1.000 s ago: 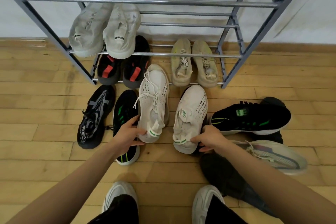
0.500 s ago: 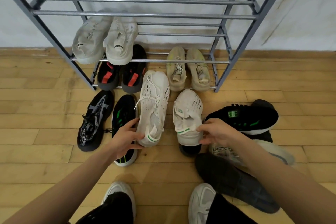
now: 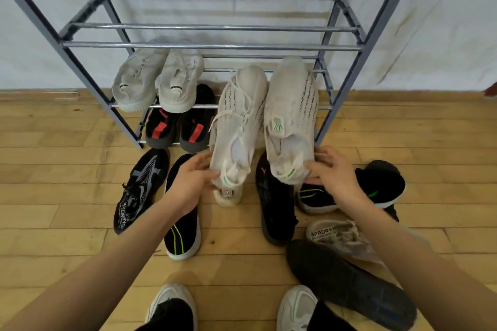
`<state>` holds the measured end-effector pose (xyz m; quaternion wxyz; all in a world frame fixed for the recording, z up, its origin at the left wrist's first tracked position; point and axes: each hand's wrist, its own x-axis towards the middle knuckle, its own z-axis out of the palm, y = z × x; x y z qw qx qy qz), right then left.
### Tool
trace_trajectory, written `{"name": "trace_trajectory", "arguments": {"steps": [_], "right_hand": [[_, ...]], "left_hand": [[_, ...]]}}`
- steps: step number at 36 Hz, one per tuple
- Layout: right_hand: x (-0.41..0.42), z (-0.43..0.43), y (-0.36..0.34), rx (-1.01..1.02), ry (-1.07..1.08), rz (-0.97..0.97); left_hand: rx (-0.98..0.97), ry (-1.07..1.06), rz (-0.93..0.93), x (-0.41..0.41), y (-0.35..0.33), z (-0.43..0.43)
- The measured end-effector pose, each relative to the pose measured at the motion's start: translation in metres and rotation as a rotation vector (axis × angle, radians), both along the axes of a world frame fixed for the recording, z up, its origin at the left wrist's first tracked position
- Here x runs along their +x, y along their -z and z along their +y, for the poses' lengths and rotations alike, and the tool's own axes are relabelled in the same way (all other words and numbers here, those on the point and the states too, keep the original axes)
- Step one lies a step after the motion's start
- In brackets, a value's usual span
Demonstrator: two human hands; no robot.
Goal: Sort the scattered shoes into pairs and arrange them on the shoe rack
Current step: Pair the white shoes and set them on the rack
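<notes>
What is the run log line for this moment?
step: white pair to shoe rack | left hand: grips one white sneaker at heel | right hand: grips other white sneaker at heel | toes: toward rack

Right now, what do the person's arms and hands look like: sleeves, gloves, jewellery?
The left hand and right hand are bare: no gloves, watch, rings or bracelets visible. No sleeve shows on either forearm up to the frame edge.

Cream sneaker pair (image 3: 291, 115), toes toward rack (image 3: 212, 46)
</notes>
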<state>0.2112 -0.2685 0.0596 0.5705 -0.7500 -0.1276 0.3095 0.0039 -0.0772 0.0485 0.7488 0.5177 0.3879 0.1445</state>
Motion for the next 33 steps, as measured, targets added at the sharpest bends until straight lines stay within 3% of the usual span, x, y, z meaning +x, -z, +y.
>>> {"name": "trace_trajectory", "arguments": {"steps": [13,28,33], "right_hand": [[0.081,0.076,-0.052,-0.097,0.027,-0.139],[0.117,0.118,-0.050,-0.356,-0.083,-0.228],[0.119,0.120,-0.041,-0.342,-0.049,-0.287]], "left_hand": [[0.010,-0.030,0.040,0.103,-0.078,0.055],[0.019,-0.046,0.186,0.161,-0.063,0.074],[0.017,-0.057,0.197,0.168,-0.055,0.077]]}}
